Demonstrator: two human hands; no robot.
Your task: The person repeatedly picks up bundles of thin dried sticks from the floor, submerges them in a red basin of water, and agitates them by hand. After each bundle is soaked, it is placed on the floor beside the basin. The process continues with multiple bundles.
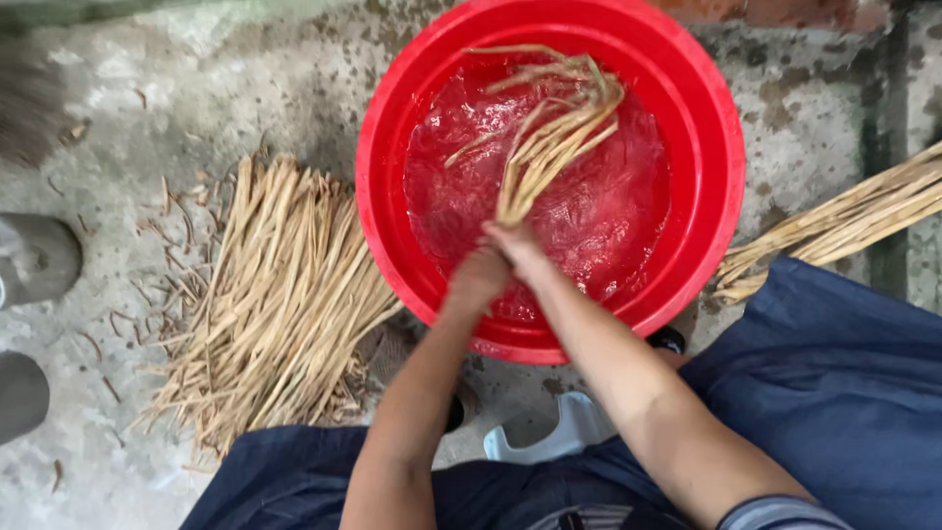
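The red tub [721, 167] of water fills the upper centre of the frame, with the dry stalk pile [280, 294] left of it, so I clench my left hand [478, 280] and right hand [518, 245] around 1 bundle of stalks [549, 137], dipping its fanned ends.

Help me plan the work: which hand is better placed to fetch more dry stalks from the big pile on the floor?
Probably the left hand. The big pile lies on its side of the red basin; the right hand would have to cross over. Both hands now grip the wet bundle.
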